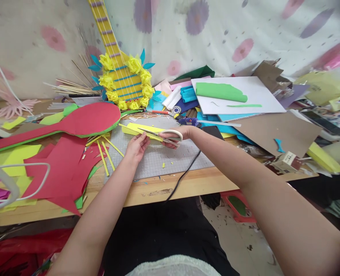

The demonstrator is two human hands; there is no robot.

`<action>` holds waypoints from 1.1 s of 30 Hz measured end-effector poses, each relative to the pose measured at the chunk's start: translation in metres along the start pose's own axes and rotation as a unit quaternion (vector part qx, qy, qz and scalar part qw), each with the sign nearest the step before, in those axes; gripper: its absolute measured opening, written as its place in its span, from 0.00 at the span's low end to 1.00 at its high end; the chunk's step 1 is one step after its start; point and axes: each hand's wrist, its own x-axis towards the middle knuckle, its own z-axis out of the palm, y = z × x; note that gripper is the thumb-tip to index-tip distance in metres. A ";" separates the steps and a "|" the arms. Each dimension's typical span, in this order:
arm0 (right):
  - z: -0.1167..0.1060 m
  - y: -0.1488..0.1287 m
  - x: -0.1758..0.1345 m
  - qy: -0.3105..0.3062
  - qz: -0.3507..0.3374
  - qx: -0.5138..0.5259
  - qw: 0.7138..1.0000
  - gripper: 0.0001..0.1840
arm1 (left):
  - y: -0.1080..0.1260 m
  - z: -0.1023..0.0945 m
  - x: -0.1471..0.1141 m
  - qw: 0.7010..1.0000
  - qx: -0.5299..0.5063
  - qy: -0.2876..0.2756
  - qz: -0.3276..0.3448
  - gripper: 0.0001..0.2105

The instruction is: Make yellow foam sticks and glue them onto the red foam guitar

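Note:
My right hand [184, 132] is wrapped round the handles of a pair of scissors [175, 132] with white grips. Their blades are spread and point left, over a narrow yellow paper strip [128, 128]. My left hand [138, 147] pinches that strip between thumb and fingers, close to the blades. Just behind, a piece of yellow crepe paper [144, 127] lies on the grey cutting mat [149, 163]. Several cut yellow strips [103, 158] are scattered to the left of my left hand. Small yellow scraps [163, 165] lie on the mat nearer to me.
A yellow paper guitar [126, 84] with flowers stands at the back. On the left, a red and green guitar-shaped cutout [91, 118] lies over red paper [58, 165]. A glue gun [188, 121] with a black cord [184, 174] rests behind my right hand. Green crepe paper [220, 92] tops a white board [262, 96].

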 end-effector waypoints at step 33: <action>-0.001 -0.012 0.018 -0.040 -0.038 -0.035 0.998 0.29 | 0.001 -0.004 -0.004 0.997 0.065 -0.039 -0.014 0.03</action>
